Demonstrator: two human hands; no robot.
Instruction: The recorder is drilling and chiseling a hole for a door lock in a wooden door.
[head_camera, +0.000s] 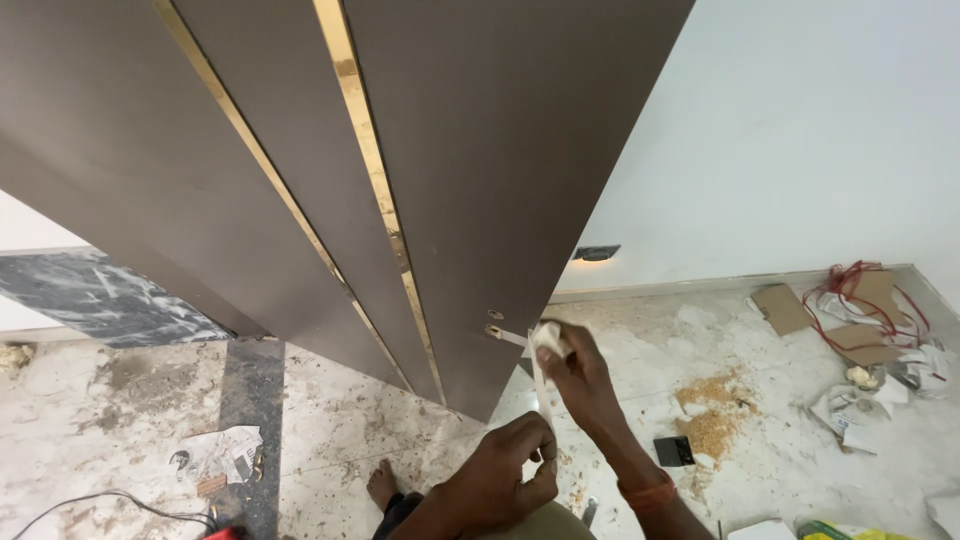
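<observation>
Pinching white tape (541, 380) — right hand (575, 370) at brown door (500, 150), left hand (510, 470) below.

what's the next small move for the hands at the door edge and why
Probably press the pale strip flat against the door edge. The right hand holds its top near the small fitting, and the left hand pinches its loose lower end.

Brown door (500, 150) fills the upper left and centre, blocking passage there; open floor (760, 440) at lower right, cluttered by sawdust pile (712, 428) and cardboard scraps (783, 308).
</observation>
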